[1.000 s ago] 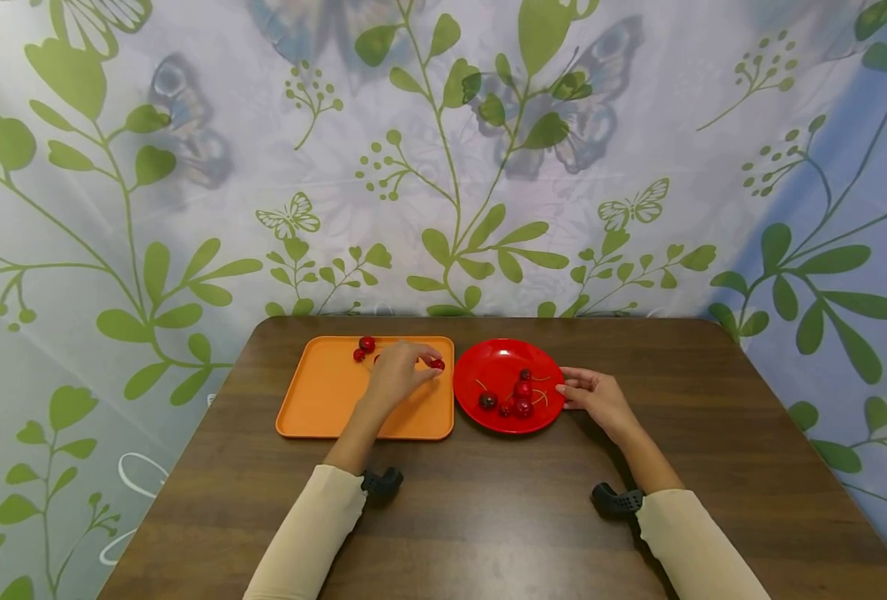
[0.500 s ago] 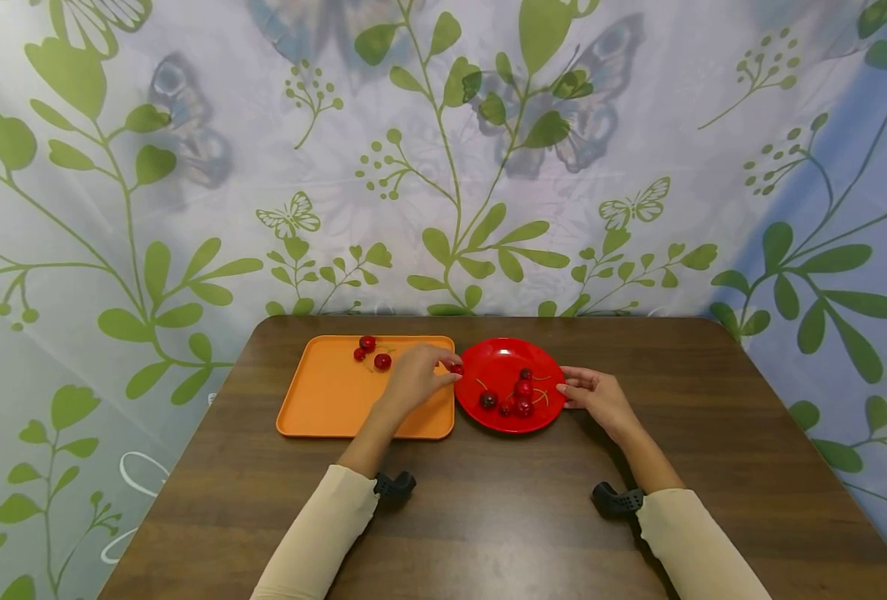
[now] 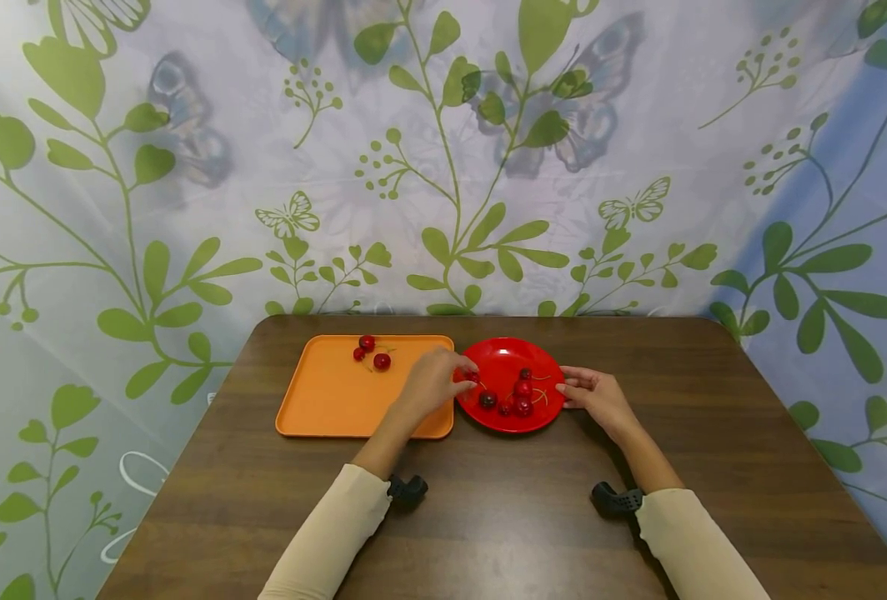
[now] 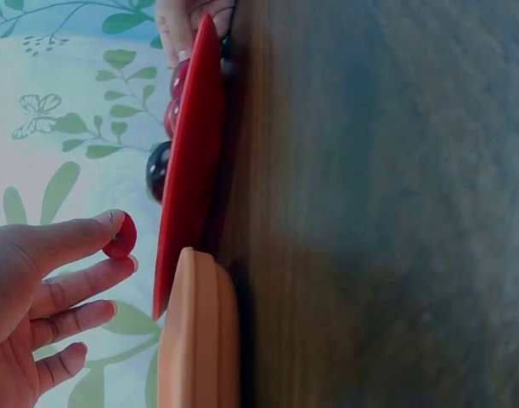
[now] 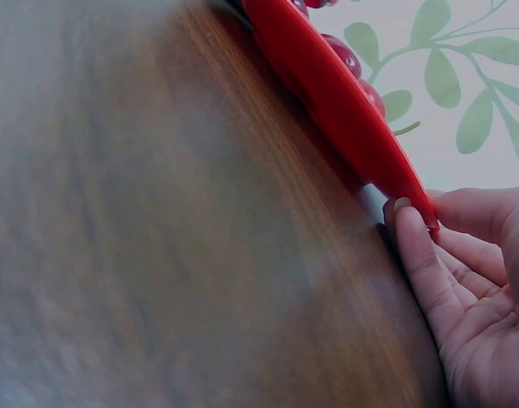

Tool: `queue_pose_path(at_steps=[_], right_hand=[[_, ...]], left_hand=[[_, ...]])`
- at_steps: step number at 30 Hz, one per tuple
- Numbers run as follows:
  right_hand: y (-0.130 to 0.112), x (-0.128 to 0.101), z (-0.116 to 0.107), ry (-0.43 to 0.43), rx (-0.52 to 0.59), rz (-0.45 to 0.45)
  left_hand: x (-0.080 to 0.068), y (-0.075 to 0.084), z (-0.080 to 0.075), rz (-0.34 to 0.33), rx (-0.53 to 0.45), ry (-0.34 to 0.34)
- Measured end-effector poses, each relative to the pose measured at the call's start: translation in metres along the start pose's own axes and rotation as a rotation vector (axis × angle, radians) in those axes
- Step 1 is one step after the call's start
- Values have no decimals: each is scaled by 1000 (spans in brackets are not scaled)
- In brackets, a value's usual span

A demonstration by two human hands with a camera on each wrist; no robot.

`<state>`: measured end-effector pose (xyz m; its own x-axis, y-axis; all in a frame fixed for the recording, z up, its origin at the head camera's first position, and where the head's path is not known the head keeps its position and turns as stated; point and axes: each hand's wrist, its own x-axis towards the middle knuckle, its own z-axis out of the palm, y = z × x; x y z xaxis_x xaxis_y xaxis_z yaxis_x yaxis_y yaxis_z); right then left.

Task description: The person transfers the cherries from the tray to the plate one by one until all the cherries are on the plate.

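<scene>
My left hand (image 3: 464,374) pinches a red cherry (image 3: 472,377) between thumb and fingertips, just above the left edge of the red plate (image 3: 499,357). The left wrist view shows that cherry (image 4: 123,234) held in the left hand (image 4: 117,246), clear of the plate's rim (image 4: 191,153). Several cherries (image 3: 522,390) with loose stems lie on the plate. My right hand (image 3: 568,392) holds the plate's right rim, and the right wrist view shows the rim (image 5: 344,98) between the thumb and fingers (image 5: 410,242).
An orange tray (image 3: 323,408) lies left of the plate, touching it, with three cherries (image 3: 381,361) near its far edge. Both sit on a brown wooden table (image 3: 503,517). A leaf-and-butterfly printed curtain (image 3: 443,167) hangs close behind the table.
My left hand has carried the cherry rightward from over the tray to above the plate's left edge. The right hand has stayed on the plate's rim.
</scene>
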<state>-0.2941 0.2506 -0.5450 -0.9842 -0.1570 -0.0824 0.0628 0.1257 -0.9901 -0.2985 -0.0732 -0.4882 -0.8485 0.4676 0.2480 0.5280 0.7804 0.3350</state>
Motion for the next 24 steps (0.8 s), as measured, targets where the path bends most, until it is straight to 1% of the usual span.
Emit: queue_pose_path(at_steps=[3, 7, 14, 19, 24], right_hand=[[0, -2, 1, 4, -13, -10], [0, -4, 0, 11, -42, -24], [3, -2, -1, 29, -48, -17], [3, -2, 0, 24, -59, -21], [0, -2, 1, 15, -64, -22]], left_hand=[[0, 0, 3, -1, 22, -11], [1, 0, 7, 23, 52, -20], [2, 1, 12, 61, 113, -24], [1, 2, 15, 82, 151, -43], [0, 2, 19, 82, 168, -58]])
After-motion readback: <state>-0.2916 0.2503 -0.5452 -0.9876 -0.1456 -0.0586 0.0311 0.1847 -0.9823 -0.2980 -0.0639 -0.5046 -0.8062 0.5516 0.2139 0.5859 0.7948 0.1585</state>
